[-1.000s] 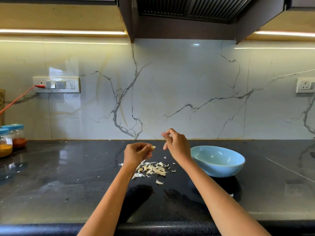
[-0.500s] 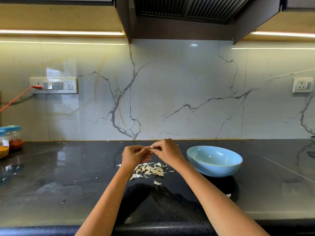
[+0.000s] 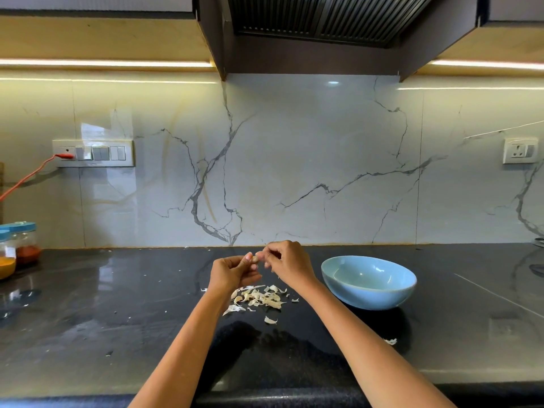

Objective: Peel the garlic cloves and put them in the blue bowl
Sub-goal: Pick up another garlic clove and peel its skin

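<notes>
Nearest, the pile of peeled skins [image 3: 259,298] lies on the black counter [image 3: 88,319], just left of the blue bowl [image 3: 369,282]. Above the pile, the right hand [image 3: 290,260] has come back from a flick to meet the left hand [image 3: 232,270]; both pinch one garlic clove [image 3: 255,258], so peeling likely continues. Beyond stands a marble backsplash [image 3: 294,157].
</notes>
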